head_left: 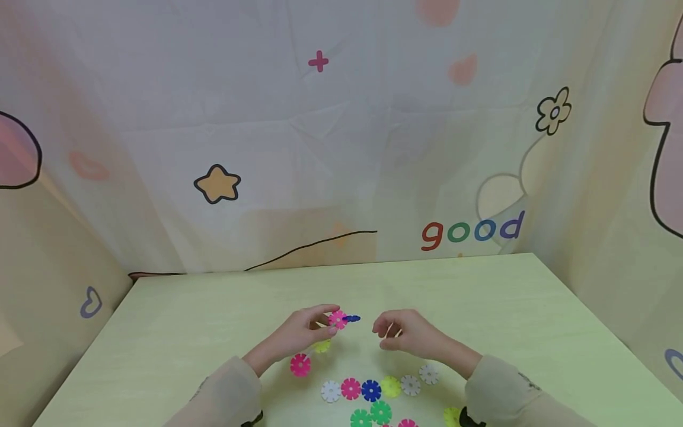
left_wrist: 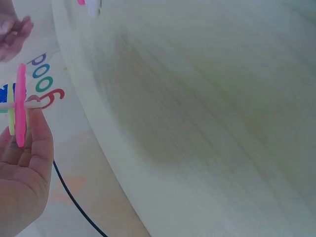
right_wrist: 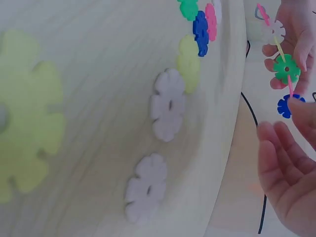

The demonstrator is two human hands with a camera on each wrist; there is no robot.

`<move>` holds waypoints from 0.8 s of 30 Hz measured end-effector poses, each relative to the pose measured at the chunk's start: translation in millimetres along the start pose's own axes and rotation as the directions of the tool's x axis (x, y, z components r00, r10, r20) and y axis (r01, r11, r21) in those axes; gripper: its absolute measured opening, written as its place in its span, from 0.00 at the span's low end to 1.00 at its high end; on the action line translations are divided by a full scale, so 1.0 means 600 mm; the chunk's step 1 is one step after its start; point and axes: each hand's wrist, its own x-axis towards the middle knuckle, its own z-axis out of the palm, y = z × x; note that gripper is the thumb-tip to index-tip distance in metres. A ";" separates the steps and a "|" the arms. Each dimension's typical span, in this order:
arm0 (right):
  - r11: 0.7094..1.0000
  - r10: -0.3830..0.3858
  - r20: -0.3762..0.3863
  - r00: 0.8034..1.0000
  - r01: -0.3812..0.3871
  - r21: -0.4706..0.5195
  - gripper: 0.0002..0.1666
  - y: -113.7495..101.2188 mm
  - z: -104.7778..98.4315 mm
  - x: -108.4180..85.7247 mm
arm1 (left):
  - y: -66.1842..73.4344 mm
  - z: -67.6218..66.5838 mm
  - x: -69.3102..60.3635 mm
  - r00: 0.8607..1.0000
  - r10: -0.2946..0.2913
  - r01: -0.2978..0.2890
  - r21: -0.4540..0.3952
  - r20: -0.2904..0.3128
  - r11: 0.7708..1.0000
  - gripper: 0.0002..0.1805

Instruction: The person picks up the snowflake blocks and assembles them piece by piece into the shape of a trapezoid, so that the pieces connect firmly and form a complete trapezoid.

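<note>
My left hand [head_left: 301, 333] pinches a chain of slotted flower discs near its pink disc [head_left: 338, 319], with a blue disc [head_left: 352, 318] edge-on at the end. A yellow disc [head_left: 322, 346] and another pink disc [head_left: 300, 365] show lower on the chain. The right wrist view also shows a green disc [right_wrist: 287, 69] and a white disc [right_wrist: 276, 31] in it. To the right of the blue end, my right hand [head_left: 413, 335] hovers with loosely bent fingers, apart from the chain and holding nothing visible.
Loose discs lie nearer me on the table [head_left: 213, 314]: a row with white [head_left: 331, 391], pink [head_left: 350, 389], blue [head_left: 371, 391] and yellow [head_left: 391, 386], then green ones [head_left: 381, 412] below. A yellow disc [head_left: 452, 416] lies beside the right sleeve. Printed cloth surrounds the table.
</note>
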 end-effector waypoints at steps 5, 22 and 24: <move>0.996 0.070 0.154 0.986 -0.078 0.047 0.11 0.011 -0.002 -0.010 | -0.008 -0.007 -0.001 1.000 -0.006 0.006 0.016 -0.009 1.000 0.25; 0.982 0.178 0.295 0.939 -0.188 0.007 0.13 0.036 0.028 -0.024 | -0.017 -0.012 0.000 1.000 -0.004 0.003 0.013 0.024 1.000 0.25; 0.981 0.192 0.295 0.936 -0.189 -0.037 0.13 0.035 0.032 -0.023 | -0.018 -0.011 0.000 1.000 -0.002 0.002 0.015 0.026 1.000 0.25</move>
